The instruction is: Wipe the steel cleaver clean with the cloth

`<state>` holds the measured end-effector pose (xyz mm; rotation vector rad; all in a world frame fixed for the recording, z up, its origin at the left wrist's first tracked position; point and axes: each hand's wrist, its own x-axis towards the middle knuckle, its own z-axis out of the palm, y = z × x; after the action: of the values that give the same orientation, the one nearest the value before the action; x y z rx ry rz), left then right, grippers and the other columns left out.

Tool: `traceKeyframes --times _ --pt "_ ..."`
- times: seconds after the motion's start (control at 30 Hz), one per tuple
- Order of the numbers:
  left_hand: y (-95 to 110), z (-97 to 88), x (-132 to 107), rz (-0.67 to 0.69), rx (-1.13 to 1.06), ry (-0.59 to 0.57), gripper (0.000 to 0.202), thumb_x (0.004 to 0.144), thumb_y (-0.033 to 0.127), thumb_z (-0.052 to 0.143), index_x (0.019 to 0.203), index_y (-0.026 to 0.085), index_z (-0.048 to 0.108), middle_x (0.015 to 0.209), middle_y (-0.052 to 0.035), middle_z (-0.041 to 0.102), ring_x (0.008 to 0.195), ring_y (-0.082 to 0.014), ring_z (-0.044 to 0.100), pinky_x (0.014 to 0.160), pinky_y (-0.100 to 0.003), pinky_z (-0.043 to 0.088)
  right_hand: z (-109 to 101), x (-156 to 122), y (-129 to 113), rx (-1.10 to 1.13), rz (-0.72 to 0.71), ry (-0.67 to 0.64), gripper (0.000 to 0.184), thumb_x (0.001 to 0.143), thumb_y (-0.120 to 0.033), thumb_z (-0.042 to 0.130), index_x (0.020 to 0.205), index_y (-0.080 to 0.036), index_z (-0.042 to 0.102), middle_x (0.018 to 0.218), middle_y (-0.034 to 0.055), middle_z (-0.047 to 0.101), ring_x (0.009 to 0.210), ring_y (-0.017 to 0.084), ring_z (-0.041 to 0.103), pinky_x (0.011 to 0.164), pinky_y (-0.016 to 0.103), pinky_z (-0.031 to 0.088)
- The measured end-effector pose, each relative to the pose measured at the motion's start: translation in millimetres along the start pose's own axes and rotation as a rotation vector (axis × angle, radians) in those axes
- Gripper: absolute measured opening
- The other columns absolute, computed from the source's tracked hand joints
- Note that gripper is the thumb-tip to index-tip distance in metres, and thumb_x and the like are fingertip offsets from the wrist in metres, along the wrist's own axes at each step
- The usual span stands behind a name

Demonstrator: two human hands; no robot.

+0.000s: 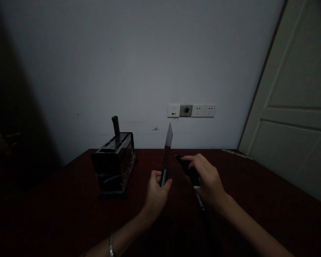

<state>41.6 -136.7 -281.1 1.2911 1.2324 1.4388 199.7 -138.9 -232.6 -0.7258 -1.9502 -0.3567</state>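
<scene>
My left hand (156, 192) is closed around the black handle of a kitchen knife (167, 144), whose broad blade points up and away from me. To its right, my right hand (208, 180) grips a black-handled tool (194, 175). A narrow pale metal part of this tool runs down towards me from under my fingers; the dim light hides its exact kind. On the left stands a black knife block (108, 175) with slots in its top. One black-handled knife (116, 125) stands upright in a slot of the block.
The dark red table (147, 157) reaches back to a pale wall (123, 64). Wall sockets (203, 111) and a switch plate sit just above the table's back edge. A white panelled door (296, 117) is at the right. A flat pale strip (237, 154) lies near the back right corner.
</scene>
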Motion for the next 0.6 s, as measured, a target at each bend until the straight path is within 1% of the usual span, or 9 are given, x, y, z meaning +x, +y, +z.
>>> traceKeyframes --times 0.03,0.1,0.2,0.27,0.33,0.43,0.53,0.6 --pt "-0.4 0.7 -0.5 -0.007 -0.008 0.004 0.027 0.064 0.027 0.062 0.078 0.019 0.040 0.056 0.0077 0.045 0.045 -0.0074 0.046 0.044 -0.018 0.033 4.6 -5.8 -0.6 -0.003 -0.071 -0.010 0.007 0.077 -0.011 0.045 0.076 -0.018 0.047 0.093 0.0139 0.062 0.079 0.020 0.054 0.063 0.032 0.044" --pt "-1.4 2.1 -1.5 -0.016 -0.026 0.004 0.027 0.064 0.026 0.063 0.077 0.019 0.040 0.058 0.0068 0.046 0.050 -0.0081 0.047 0.047 -0.019 0.035 13.0 -14.3 -2.2 -0.033 -0.198 -0.021 0.013 0.082 -0.011 0.041 0.073 -0.017 0.048 0.093 0.0143 0.064 0.074 0.019 0.053 0.059 0.031 0.043" --pt "-3.6 3.3 -2.7 -0.026 -0.050 -0.023 0.027 0.063 0.026 0.063 0.074 0.019 0.039 0.060 0.0057 0.047 0.055 -0.0091 0.048 0.051 -0.019 0.036 23.3 -20.3 -4.4 -0.083 -0.322 -0.021 0.024 0.086 -0.011 0.035 0.069 -0.017 0.050 0.093 0.0123 0.066 0.071 0.017 0.053 0.058 0.030 0.044" --pt "-5.7 3.5 -3.1 -0.027 -0.053 -0.045 0.027 0.062 0.025 0.063 0.073 0.019 0.039 0.062 0.0052 0.047 0.058 -0.0095 0.047 0.052 -0.020 0.036 29.1 -22.0 -4.2 -0.100 -0.345 -0.037 0.028 0.087 -0.012 0.033 0.067 -0.016 0.052 0.095 0.0114 0.067 0.070 0.017 0.052 0.057 0.029 0.044" --pt "-8.0 3.5 -3.2 -0.015 -0.035 -0.062 0.027 0.062 0.025 0.062 0.073 0.019 0.038 0.063 0.0047 0.046 0.059 -0.0100 0.046 0.054 -0.020 0.036 34.4 -23.3 -2.5 -0.111 -0.338 -0.058 0.029 0.088 -0.012 0.033 0.067 -0.015 0.054 0.096 0.0109 0.067 0.068 0.016 0.051 0.054 0.028 0.044" --pt "-11.9 3.5 -2.8 0.023 0.004 -0.083 0.025 0.064 0.023 0.061 0.075 0.018 0.039 0.067 0.0033 0.047 0.064 -0.0108 0.046 0.058 -0.021 0.037 41.0 -24.1 0.9 -0.122 -0.331 -0.042 0.030 0.088 -0.011 0.035 0.065 -0.014 0.054 0.094 0.0110 0.067 0.066 0.016 0.051 0.052 0.027 0.043" --pt "-15.9 3.2 -1.7 0.050 0.005 -0.102 0.022 0.066 0.020 0.057 0.077 0.018 0.039 0.071 0.0027 0.048 0.065 -0.0108 0.046 0.059 -0.021 0.037 44.2 -22.9 3.2 -0.141 -0.358 -0.023 0.032 0.088 -0.011 0.033 0.066 -0.014 0.055 0.093 0.0113 0.067 0.065 0.016 0.051 0.054 0.028 0.043" --pt "-18.1 2.6 -0.5 0.056 0.012 -0.100 0.021 0.066 0.018 0.056 0.078 0.018 0.039 0.071 0.0028 0.049 0.066 -0.0110 0.047 0.059 -0.021 0.037 44.3 -22.1 4.3 -0.157 -0.366 -0.046 0.032 0.088 -0.011 0.032 0.066 -0.015 0.055 0.092 0.0114 0.067 0.066 0.016 0.052 0.054 0.028 0.042"
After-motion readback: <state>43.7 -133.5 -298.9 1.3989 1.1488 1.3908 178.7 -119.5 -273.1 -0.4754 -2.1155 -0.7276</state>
